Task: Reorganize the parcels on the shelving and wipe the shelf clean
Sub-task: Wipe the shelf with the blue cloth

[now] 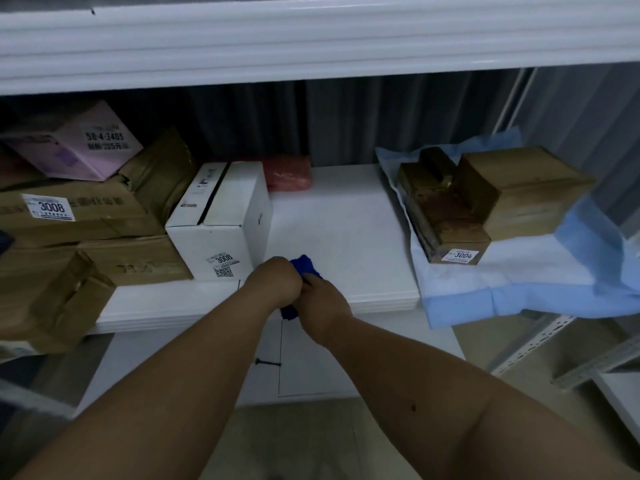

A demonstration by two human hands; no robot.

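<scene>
A white shelf [332,216] runs across my view under a dim upper deck. At left, brown cartons [86,216], a pink box [79,140] and a white box [221,220] sit stacked together. Mid-front, my left hand [273,284] and right hand [322,303] both bunch a blue cloth [304,266], fingers curled round it. At right, two parcels [485,202] rest on blue sheeting [519,285]. I judge sorting mostly done, wiping barely begun.
</scene>
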